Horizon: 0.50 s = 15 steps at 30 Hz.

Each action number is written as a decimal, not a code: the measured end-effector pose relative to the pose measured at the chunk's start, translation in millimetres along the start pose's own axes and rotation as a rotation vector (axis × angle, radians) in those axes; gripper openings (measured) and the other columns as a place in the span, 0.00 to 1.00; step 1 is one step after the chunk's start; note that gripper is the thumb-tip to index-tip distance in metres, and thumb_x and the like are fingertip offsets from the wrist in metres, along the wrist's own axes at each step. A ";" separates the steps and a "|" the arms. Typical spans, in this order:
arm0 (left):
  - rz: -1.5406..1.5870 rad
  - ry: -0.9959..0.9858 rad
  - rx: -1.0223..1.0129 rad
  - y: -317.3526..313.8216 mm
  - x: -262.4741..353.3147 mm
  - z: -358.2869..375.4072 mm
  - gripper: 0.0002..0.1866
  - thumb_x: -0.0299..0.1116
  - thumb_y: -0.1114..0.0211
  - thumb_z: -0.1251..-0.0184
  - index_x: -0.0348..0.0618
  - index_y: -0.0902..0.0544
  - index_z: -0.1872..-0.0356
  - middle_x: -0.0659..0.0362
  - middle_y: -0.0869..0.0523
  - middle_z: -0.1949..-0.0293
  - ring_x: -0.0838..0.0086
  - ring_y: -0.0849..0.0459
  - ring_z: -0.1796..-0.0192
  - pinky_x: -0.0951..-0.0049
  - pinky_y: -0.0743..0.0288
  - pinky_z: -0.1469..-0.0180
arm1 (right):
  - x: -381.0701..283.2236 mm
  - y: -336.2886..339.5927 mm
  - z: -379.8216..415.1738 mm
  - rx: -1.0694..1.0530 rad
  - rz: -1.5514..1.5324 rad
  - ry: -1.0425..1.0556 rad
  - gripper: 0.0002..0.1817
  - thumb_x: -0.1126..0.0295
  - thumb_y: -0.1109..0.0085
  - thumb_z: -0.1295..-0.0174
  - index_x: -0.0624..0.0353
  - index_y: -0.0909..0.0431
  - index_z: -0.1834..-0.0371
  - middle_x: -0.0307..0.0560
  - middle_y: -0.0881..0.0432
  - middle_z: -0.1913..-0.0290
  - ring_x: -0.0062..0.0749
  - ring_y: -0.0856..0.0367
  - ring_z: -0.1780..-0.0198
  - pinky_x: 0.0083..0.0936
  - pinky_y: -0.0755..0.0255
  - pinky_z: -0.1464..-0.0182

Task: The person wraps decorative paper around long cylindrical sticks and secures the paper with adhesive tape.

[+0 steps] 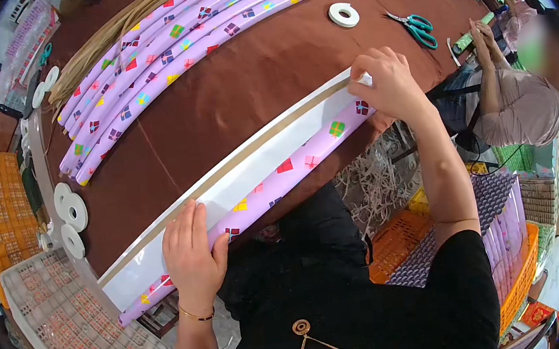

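Note:
A partly rolled lilac sheet with a gift pattern [282,167] lies along the table's near edge, its white inner side facing up. A thin tan strip [243,156] runs lengthwise on the white side. My left hand [193,253] rests on the sheet's left part, fingers stretched over the white side and thumb on the lilac roll. At the right end my right hand [385,83] has its fingers bent and pinched at the sheet's corner, with a small white bit at the fingertips. Several finished lilac rolls [189,47] lie farther back on the brown table [216,106].
White tape rolls [343,15] lie at the back and at the left edge [71,210]. Green-handled scissors [420,31] lie back right. A co-worker [518,92] sits at the right, hands on a green roll. Crates [82,314] stand left and lower right [519,278].

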<state>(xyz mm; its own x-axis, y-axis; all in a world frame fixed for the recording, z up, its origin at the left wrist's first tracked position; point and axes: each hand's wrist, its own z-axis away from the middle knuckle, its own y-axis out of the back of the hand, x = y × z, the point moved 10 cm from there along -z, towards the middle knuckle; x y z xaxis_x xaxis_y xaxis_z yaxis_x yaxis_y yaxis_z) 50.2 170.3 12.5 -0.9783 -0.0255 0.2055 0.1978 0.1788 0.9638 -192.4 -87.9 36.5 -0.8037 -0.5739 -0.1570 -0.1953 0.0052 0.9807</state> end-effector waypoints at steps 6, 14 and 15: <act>0.003 -0.003 -0.004 0.0 1.9 -0.5 0.27 0.47 0.45 0.29 0.35 0.26 0.40 0.48 0.24 0.39 0.52 0.25 0.39 0.57 0.35 0.37 | 10.1 1.6 -0.3 0.049 -0.035 -0.003 0.14 0.65 0.35 0.51 0.52 0.19 0.59 0.43 0.22 0.62 0.43 0.25 0.52 0.41 0.35 0.48; -0.001 0.000 -0.017 0.6 2.8 -0.7 0.26 0.45 0.43 0.31 0.35 0.26 0.40 0.49 0.24 0.38 0.55 0.26 0.38 0.56 0.36 0.35 | 24.1 0.7 -3.7 0.020 -0.010 0.009 0.12 0.66 0.35 0.51 0.52 0.19 0.62 0.47 0.23 0.56 0.47 0.26 0.49 0.42 0.35 0.45; -0.010 0.005 -0.023 0.8 2.8 -1.1 0.26 0.45 0.43 0.31 0.35 0.26 0.39 0.49 0.24 0.38 0.55 0.26 0.38 0.56 0.36 0.35 | 24.2 1.7 -3.8 0.030 -0.022 0.031 0.12 0.67 0.35 0.51 0.53 0.19 0.62 0.48 0.23 0.56 0.47 0.26 0.49 0.42 0.35 0.45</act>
<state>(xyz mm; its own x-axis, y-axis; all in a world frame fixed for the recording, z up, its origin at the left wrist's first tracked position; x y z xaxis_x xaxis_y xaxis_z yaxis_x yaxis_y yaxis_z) 47.7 169.3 14.0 -0.9799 -0.0321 0.1970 0.1897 0.1560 0.9694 -210.0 -104.9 34.8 -0.7814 -0.5993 -0.1739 -0.2294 0.0167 0.9732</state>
